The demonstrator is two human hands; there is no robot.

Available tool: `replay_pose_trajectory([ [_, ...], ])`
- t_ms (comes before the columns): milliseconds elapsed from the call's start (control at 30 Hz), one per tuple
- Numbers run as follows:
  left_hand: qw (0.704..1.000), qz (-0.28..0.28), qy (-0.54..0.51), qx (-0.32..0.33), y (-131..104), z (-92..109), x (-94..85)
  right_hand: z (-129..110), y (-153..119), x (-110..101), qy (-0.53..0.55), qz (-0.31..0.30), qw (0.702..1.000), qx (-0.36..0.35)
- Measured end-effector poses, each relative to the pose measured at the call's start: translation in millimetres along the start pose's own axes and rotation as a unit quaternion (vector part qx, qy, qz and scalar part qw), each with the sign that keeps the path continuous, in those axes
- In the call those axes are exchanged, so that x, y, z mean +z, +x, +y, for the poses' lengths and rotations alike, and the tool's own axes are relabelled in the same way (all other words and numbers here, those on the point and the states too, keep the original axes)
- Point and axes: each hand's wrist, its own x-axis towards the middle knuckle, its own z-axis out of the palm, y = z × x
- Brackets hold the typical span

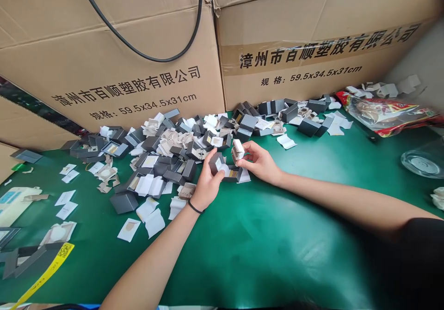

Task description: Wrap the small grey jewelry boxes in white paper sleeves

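Observation:
My left hand, with a black band at its wrist, holds a small dark grey box that stands open near the middle of the view. Just right of it, my right hand pinches a small white folded insert between thumb and fingers, above the open box. A round whitish piece shows in the box by my left thumb. Left of and behind my left hand lies a heap of dark grey boxes mixed with white papers and beige card inserts.
Two large cartons stand behind the green table, and a black cable hangs before them. More boxes line the back. A red-edged plastic bag and a clear round container lie right; a yellow strip is front left.

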Motion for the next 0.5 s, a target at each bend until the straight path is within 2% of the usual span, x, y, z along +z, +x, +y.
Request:
replay_pose_trajectory([
  [100,0.991,0.022,0.091,0.095,0,-4,0.4,-5,-3,0,-0.079,-0.024,0.996,-0.03],
  [167,0.983,0.022,0.127,0.13,1,-7,-0.1,-9,-4,0,-0.124,-0.044,0.99,-0.046],
  [333,0.985,0.004,0.12,0.125,3,-12,-0.7,-12,-3,0,-0.198,-0.117,0.97,-0.082],
  [500,0.985,0.011,0.117,0.123,5,-13,-2.4,-6,0,-3,-0.203,-0.145,0.956,-0.154],
])
